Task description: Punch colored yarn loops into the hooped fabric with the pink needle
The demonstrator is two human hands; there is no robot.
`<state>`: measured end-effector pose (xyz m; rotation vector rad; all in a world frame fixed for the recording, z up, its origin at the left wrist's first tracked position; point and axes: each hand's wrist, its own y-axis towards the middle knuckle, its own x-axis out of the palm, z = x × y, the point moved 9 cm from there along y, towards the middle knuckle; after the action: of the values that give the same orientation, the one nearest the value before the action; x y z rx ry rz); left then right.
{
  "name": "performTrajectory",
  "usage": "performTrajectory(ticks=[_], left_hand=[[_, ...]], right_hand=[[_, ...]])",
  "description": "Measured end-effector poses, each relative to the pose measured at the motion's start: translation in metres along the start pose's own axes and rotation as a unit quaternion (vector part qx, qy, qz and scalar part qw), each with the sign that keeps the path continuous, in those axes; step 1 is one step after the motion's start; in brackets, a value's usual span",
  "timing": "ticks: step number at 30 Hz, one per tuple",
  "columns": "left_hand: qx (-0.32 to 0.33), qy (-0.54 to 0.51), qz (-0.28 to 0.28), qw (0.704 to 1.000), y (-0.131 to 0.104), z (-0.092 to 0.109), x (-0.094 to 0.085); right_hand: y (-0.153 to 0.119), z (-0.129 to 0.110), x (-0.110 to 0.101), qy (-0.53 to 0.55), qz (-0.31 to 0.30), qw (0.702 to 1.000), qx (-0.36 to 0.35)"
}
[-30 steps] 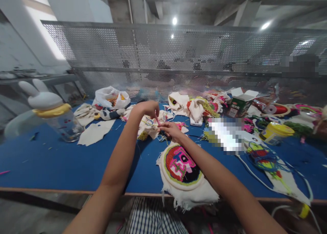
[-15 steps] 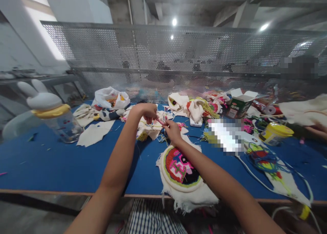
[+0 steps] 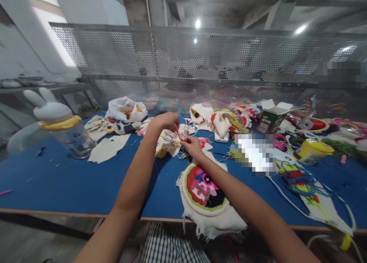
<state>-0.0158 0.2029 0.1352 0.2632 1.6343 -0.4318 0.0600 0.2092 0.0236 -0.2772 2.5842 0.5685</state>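
Head view: one slim, pink, stick-shaped tool [image 3: 178,132] is being gripped above the blue tabletop [image 3: 86,190].
The left hand [image 3: 168,121] is holding its upper part, fingers nearly closed; the right hand [image 3: 192,145] is pinching its lower end, apparently to steady it, any thread there too small to tell. One round, yarn-worked embroidery hoop [image 3: 200,187] with fringed white cloth is lying at five o'clock, likely keeping both hands free. One rabbit-lidded clear bottle [image 3: 62,124] is standing at nine, one yellow-lidded tub [image 3: 313,151] at three.
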Motion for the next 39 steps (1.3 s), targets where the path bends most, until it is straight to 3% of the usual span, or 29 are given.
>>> performTrajectory(ticks=[6, 18, 26, 32, 39], left_hand=[[-0.002, -0.003, -0.005, 1.0, 0.001, 0.0, 0.001], [0.021, 0.003, -0.001, 1.0, 0.001, 0.002, 0.001], [0.038, -0.02, -0.032, 0.999, -0.002, 0.005, 0.006], [-0.001, -0.023, -0.042, 0.999, -0.001, 0.001, 0.008], [-0.054, -0.049, -0.067, 0.995, -0.006, -0.005, 0.011]], right_hand=[[-0.001, 0.001, 0.0, 0.027, -0.003, 1.0, 0.011], [-0.002, 0.004, 0.014, 0.085, -0.082, 0.992, 0.041], [-0.007, 0.002, 0.026, 0.123, -0.144, 0.981, 0.05], [-0.01, 0.0, 0.031, 0.135, -0.163, 0.976, 0.047], [-0.006, 0.003, 0.029, 0.108, -0.144, 0.983, 0.036]])
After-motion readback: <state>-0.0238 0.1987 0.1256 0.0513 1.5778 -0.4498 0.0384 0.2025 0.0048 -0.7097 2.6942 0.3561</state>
